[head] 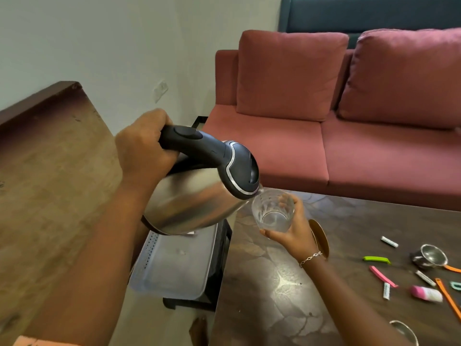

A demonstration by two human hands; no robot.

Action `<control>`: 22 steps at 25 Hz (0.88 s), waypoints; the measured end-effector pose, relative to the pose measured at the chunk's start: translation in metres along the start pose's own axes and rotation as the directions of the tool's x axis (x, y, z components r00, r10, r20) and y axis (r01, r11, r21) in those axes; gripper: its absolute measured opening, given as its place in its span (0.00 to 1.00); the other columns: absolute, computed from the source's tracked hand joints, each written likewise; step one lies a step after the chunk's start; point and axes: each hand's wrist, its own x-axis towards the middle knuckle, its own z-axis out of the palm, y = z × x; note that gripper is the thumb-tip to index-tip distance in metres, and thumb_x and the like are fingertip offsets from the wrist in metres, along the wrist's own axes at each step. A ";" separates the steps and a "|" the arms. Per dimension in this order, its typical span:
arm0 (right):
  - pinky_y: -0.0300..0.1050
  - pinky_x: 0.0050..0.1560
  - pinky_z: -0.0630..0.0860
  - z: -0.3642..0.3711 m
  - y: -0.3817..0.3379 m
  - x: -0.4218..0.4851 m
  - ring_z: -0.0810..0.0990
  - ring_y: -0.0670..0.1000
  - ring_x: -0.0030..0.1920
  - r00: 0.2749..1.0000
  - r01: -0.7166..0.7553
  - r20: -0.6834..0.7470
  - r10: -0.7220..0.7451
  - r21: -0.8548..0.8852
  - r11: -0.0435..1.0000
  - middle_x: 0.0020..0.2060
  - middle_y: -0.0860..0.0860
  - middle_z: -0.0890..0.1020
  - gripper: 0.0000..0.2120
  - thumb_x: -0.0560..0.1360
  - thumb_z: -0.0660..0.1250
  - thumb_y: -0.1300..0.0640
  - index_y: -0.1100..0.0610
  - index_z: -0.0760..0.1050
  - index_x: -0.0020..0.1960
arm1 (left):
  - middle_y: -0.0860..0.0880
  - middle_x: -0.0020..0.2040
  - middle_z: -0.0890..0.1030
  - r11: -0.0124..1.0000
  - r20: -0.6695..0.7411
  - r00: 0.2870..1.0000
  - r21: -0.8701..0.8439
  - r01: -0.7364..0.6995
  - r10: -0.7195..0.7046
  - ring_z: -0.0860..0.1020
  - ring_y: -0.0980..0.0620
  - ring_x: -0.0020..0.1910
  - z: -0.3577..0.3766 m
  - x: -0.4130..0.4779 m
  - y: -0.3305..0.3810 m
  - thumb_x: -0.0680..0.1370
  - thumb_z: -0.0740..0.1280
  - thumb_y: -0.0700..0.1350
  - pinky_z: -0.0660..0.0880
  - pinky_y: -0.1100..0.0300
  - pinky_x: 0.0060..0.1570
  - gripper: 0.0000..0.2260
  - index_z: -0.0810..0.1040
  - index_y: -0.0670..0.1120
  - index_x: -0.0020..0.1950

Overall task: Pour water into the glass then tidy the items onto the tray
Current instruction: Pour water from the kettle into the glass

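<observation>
My left hand (143, 148) grips the black handle of a steel kettle (194, 196), which is tilted with its spout over a clear glass (273, 211). The glass is held just above the dark table by my right hand (295, 233), and a little water lies at its bottom. A pale plastic tray (174, 265) sits low between the two tables, under the kettle, on a black stand.
Small items lie on the dark table (274, 295) at the right: a steel strainer (432, 255), green, pink and orange clips, white sachets, a pink-capped bottle (426, 294). A brown round lid (320, 237) stands behind my right wrist. A wooden counter (50, 171) is on the left, a red sofa (349, 121) behind.
</observation>
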 end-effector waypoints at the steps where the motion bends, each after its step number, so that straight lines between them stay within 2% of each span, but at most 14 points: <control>1: 0.39 0.60 0.67 0.000 0.000 -0.004 0.71 0.46 0.58 1.000 0.003 -0.004 -0.004 -0.007 1.000 0.58 0.47 0.70 0.43 0.59 0.79 0.58 0.56 0.60 0.66 | 0.38 0.29 0.76 0.999 0.007 0.999 0.010 -0.040 0.040 0.72 0.42 0.27 -0.001 0.002 0.004 0.67 0.61 0.39 0.64 0.57 0.27 0.07 0.74 0.35 0.35; 4: 0.37 0.59 0.67 0.000 0.002 -0.012 0.70 0.45 0.58 1.000 0.020 -0.007 -0.020 -0.019 1.000 0.58 0.46 0.69 0.42 0.59 0.79 0.58 0.56 0.59 0.66 | 0.37 0.29 0.76 0.993 0.030 0.993 0.029 -0.116 0.115 0.73 0.40 0.27 0.000 0.007 0.012 0.68 0.65 0.36 0.68 0.52 0.26 0.05 0.74 0.35 0.34; 7: 0.26 0.55 0.65 0.001 0.003 -0.017 0.70 0.44 0.57 0.999 0.032 -0.001 -0.032 -0.030 0.999 0.57 0.45 0.69 0.41 0.59 0.79 0.57 0.53 0.59 0.65 | 0.37 0.28 0.75 0.984 0.051 0.984 0.050 -0.173 0.170 0.73 0.40 0.26 0.000 0.010 0.018 0.69 0.69 0.36 0.70 0.51 0.24 0.08 0.74 0.35 0.33; 9: 0.25 0.54 0.63 0.002 0.005 -0.019 0.70 0.44 0.57 0.999 0.037 0.003 -0.037 -0.035 0.999 0.58 0.45 0.68 0.42 0.59 0.79 0.56 0.54 0.59 0.66 | 0.37 0.28 0.75 0.974 0.059 0.976 0.072 -0.215 0.211 0.72 0.40 0.26 0.000 0.011 0.022 0.69 0.71 0.37 0.70 0.51 0.24 0.09 0.73 0.35 0.33; 11: 0.26 0.56 0.64 0.004 0.008 -0.022 0.70 0.44 0.58 0.999 0.044 0.017 -0.044 -0.036 0.998 0.58 0.45 0.68 0.43 0.59 0.79 0.56 0.55 0.59 0.66 | 0.37 0.28 0.75 0.965 0.061 0.967 0.082 -0.250 0.246 0.72 0.40 0.26 -0.001 0.013 0.024 0.71 0.69 0.39 0.70 0.51 0.23 0.10 0.73 0.35 0.33; 15: 0.38 0.60 0.66 0.006 0.010 -0.028 0.70 0.47 0.60 0.999 0.035 0.038 -0.034 -0.028 0.999 0.59 0.46 0.69 0.43 0.58 0.80 0.56 0.55 0.59 0.66 | 0.38 0.28 0.76 0.952 0.058 0.956 0.092 -0.293 0.288 0.73 0.40 0.25 -0.004 0.019 0.028 0.72 0.69 0.41 0.69 0.53 0.24 0.11 0.74 0.35 0.33; 22: 0.38 0.59 0.66 0.007 0.011 -0.031 0.70 0.46 0.59 0.999 0.029 0.043 -0.028 -0.009 1.000 0.58 0.45 0.69 0.42 0.58 0.79 0.56 0.52 0.59 0.65 | 0.38 0.28 0.75 0.935 0.062 0.938 0.083 -0.346 0.342 0.72 0.39 0.25 -0.011 0.027 0.033 0.73 0.67 0.41 0.70 0.52 0.23 0.11 0.73 0.36 0.33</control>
